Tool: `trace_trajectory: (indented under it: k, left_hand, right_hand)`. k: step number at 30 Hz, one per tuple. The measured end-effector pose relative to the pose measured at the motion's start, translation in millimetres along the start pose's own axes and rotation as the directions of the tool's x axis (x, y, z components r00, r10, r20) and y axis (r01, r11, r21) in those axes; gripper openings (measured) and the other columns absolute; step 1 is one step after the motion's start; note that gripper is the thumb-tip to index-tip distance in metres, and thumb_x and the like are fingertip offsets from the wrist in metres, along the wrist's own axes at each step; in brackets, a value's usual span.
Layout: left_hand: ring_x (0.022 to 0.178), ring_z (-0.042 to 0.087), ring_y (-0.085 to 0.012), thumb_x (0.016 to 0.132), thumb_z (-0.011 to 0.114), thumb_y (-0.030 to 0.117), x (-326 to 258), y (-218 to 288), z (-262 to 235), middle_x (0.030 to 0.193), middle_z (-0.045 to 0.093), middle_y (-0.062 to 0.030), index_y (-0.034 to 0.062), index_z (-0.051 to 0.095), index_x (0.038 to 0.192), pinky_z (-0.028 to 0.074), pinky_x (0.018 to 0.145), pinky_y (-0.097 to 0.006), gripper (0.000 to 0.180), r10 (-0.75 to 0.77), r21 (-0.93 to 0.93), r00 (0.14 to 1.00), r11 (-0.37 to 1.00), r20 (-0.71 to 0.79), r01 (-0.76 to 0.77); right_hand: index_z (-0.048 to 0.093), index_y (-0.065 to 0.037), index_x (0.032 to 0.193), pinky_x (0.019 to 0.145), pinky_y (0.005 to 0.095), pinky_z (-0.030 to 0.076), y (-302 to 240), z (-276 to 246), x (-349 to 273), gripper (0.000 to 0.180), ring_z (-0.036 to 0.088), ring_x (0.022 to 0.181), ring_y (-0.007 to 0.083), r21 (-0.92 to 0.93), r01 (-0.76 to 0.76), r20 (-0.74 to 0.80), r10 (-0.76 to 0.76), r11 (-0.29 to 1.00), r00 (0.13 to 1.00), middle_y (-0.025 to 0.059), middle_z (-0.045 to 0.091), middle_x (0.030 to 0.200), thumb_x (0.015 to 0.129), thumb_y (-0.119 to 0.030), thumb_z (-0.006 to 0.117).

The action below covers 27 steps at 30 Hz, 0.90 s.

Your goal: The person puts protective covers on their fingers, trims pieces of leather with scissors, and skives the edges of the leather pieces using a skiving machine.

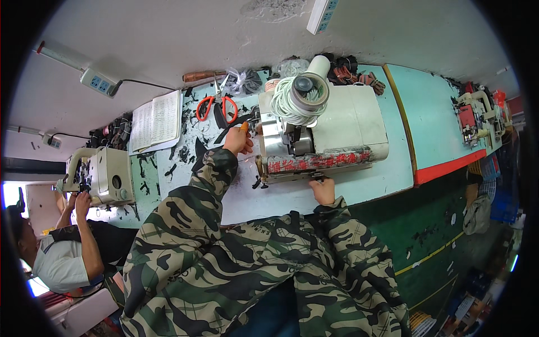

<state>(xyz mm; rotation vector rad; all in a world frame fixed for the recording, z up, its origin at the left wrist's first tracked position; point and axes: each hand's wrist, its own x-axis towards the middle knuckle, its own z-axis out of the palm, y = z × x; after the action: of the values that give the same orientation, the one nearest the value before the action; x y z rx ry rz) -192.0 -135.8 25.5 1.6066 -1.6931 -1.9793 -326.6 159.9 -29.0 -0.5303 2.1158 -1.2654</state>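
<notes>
A cream-coloured bench machine [351,121] stands before me, with worn red lettering along its front edge. At its left end is my left hand [238,141], fingers curled, an orange cover on one fingertip. Black strips [225,133] lie right by those fingers; what they grip, if anything, is hidden. My right hand [324,192] is closed at the machine's lower front edge, against a small dark piece [318,177] that I cannot identify. A coil of pale cord [292,106] hangs around a round holder on top of the machine, beside a white spool [320,65].
Red-handled scissors [217,108], an open notebook [157,121] and black scraps lie on the pale table [236,199], left of the machine. A co-worker [64,261] works at another machine [106,177] at far left. A further table [435,123] with machinery stands right.
</notes>
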Motion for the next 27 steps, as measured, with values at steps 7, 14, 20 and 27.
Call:
trace_trajectory:
  k: [7, 14, 20, 27]
  left_hand:
    - [0.042, 0.057, -0.0213, 0.086, 0.031, 0.013, -0.1, 1.6, 2.2, 0.061, 0.057, -0.014, -0.0035, 0.048, 0.086, 0.041, 0.033, -0.03, 0.024, -0.014, -0.058, 0.999, 0.998, 0.029, 0.016]
    - [0.048, 0.059, -0.02, 0.086, 0.029, 0.005, 6.6, -16.1, -1.0, 0.073, 0.06, -0.015, -0.0047, 0.047, 0.096, 0.045, 0.038, -0.028, 0.022, 0.121, -0.162, 0.99, 0.981, 0.074, -0.108]
    - [0.052, 0.061, -0.0193, 0.091, 0.039, 0.012, -3.1, -16.8, 7.1, 0.084, 0.06, -0.0145, -0.0032, 0.044, 0.11, 0.047, 0.041, -0.027, 0.025, 0.293, -0.261, 0.954, 0.927, 0.061, -0.268]
    - [0.045, 0.058, -0.0156, 0.092, 0.044, 0.021, -69.2, -57.0, -2.9, 0.073, 0.061, -0.0105, 0.0011, 0.05, 0.107, 0.042, 0.037, -0.024, 0.026, 0.175, -0.055, 0.983, 0.982, -0.049, -0.178]
  right_hand:
    - [0.061, 0.006, 0.081, 0.066, 0.0352, 0.046, 0.9, -3.0, 0.0, 0.026, 0.061, 0.069, 0.0312, -0.012, -0.01, 0.008, 0.01, 1.0, 1.0, 0.0204, 0.062, 0.073, 0.063, -0.013, 0.064]
    - [0.06, 0.008, 0.078, 0.064, 0.0391, 0.046, -18.5, 0.0, -5.7, 0.03, 0.058, 0.071, 0.0422, -0.16, 0.025, -0.073, -0.037, 0.987, 0.997, 0.0258, 0.059, 0.071, 0.062, -0.017, 0.063]
    - [0.059, 0.007, 0.074, 0.062, 0.0396, 0.046, -6.5, 0.4, -4.7, 0.029, 0.058, 0.066, 0.0419, -0.151, 0.076, -0.123, -0.095, 0.986, 0.988, 0.0253, 0.058, 0.064, 0.062, -0.019, 0.064]
    - [0.06, 0.006, 0.074, 0.061, 0.0385, 0.046, -15.8, -1.0, -3.5, 0.029, 0.059, 0.063, 0.0377, -0.08, 0.019, -0.065, -0.025, 0.997, 0.998, 0.0227, 0.059, 0.064, 0.062, -0.02, 0.064]
